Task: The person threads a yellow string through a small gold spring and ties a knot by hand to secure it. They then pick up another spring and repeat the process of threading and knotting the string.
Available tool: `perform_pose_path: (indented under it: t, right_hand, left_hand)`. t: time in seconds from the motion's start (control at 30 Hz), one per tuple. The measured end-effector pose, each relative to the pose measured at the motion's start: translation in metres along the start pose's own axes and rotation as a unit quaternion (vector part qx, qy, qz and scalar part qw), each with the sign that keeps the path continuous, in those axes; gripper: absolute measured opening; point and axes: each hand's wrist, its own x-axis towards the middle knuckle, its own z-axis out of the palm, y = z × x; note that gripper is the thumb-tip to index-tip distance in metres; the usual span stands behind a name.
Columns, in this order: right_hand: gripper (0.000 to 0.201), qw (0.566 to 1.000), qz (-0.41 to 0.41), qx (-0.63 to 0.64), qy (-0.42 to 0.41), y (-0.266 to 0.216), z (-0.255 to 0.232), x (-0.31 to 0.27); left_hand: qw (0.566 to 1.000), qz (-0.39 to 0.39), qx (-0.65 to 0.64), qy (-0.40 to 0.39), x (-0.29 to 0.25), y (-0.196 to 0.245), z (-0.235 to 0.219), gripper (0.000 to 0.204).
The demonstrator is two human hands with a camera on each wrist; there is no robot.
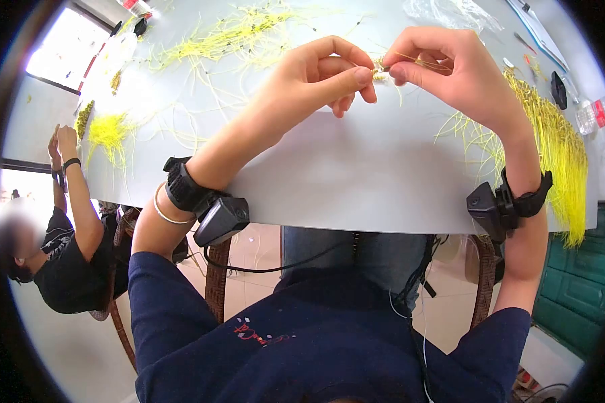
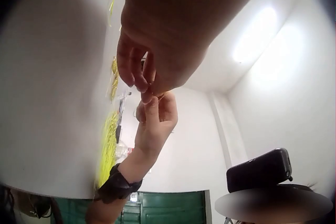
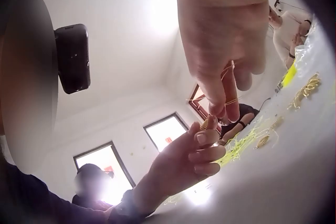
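Above the table, the left hand (image 1: 323, 77) pinches a small gold coiled piece (image 1: 378, 70) between thumb and forefinger. From the other side the right hand (image 1: 450, 70) meets it, thumb and forefinger pinching thin yellowish strands (image 1: 420, 62) at the piece's end. In the right wrist view the gold coil (image 3: 206, 123) shows between the left hand's (image 3: 186, 161) fingertips, with the right hand (image 3: 226, 56) just above. Fingers hide most of the piece in the left wrist view.
A thick bundle of yellow strands with gold tops (image 1: 558, 148) lies at the right. Loose yellow strands (image 1: 228, 37) spread over the back of the table (image 1: 356, 181). A bottle (image 1: 595, 115) is at far right; another person (image 1: 74, 248) sits at left.
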Motion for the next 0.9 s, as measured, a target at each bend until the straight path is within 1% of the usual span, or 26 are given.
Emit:
perform_pose_path:
  t: [0.1,0.17,0.23,0.27,0.33,0.37,0.43,0.47,0.53,0.57,0.63,0.67,0.73,0.77,0.8,0.83,0.87,0.9]
  right_hand:
    - [0.007,1.000,0.000,0.004,-0.001,-0.002,0.000,0.000]
    - [0.008,1.000,-0.004,-0.003,0.004,-0.006,-0.001,-0.001]
    - [0.002,0.996,0.025,-0.062,-0.066,-0.014,-0.006,-0.001]
    - [0.002,0.995,0.025,-0.062,-0.067,-0.012,-0.003,-0.001]
    - [0.009,1.000,0.008,-0.010,-0.007,-0.009,0.004,-0.001]
    - [0.009,1.000,0.007,-0.010,-0.009,-0.009,0.003,-0.001]
    - [0.006,0.992,0.064,0.012,-0.105,-0.008,-0.001,0.001]
    - [0.006,0.992,0.065,0.012,-0.106,-0.005,0.002,0.000]
    - [0.006,0.990,0.028,0.118,-0.071,0.003,0.010,-0.001]
    - [0.006,0.990,0.030,0.119,-0.071,0.003,0.010,-0.001]
    - [0.006,0.981,0.045,0.167,-0.086,0.003,0.009,0.001]
    - [0.006,0.981,0.045,0.168,-0.086,0.007,0.009,0.002]
    - [0.009,0.973,0.006,0.196,-0.121,0.014,0.008,0.003]
    - [0.009,0.973,0.005,0.195,-0.122,0.013,0.007,0.002]
    - [0.009,0.979,0.014,0.154,-0.134,0.009,0.007,0.001]
    - [0.009,0.983,0.022,0.113,-0.145,0.006,0.007,0.001]
    - [0.010,0.991,0.003,0.062,-0.116,0.007,0.010,0.001]
    - [0.010,0.991,0.001,0.060,-0.118,0.009,0.011,0.001]
  left_hand:
    - [1.000,0.021,-0.004,-0.004,0.001,-0.004,0.000,0.018]
    - [1.000,0.020,-0.012,-0.011,0.001,-0.002,0.001,0.015]
    - [0.999,0.020,-0.020,-0.016,0.000,-0.003,0.002,0.012]
    - [0.999,0.034,-0.012,-0.016,0.000,-0.004,0.002,0.010]
    - [0.999,0.049,-0.004,-0.013,0.000,-0.004,0.002,0.009]
    - [0.999,0.046,0.011,-0.020,-0.001,-0.004,0.002,0.009]
    - [0.998,0.043,0.026,-0.027,-0.002,-0.004,0.004,0.009]
    - [0.998,0.046,0.024,-0.033,-0.003,-0.004,0.005,0.009]
    - [0.998,0.049,0.021,-0.040,-0.003,-0.003,0.006,0.009]
    - [0.998,0.054,0.010,-0.035,-0.004,-0.002,0.006,0.010]
    - [0.998,0.059,-0.003,-0.029,-0.004,0.002,0.006,0.011]
    - [0.997,0.069,0.001,-0.040,-0.004,0.006,0.006,0.014]
    - [0.996,0.080,0.005,-0.050,-0.006,0.010,0.007,0.018]
    - [0.988,0.053,-0.018,-0.144,-0.008,0.012,0.008,0.021]
    - [0.971,0.026,-0.040,-0.236,-0.010,0.013,0.008,0.025]
    - [0.971,0.028,-0.039,-0.234,-0.011,0.015,0.009,0.025]
    - [0.950,-0.032,-0.049,-0.306,-0.013,0.016,0.009,0.026]
    - [0.921,-0.092,-0.058,-0.375,-0.013,0.017,0.009,0.027]
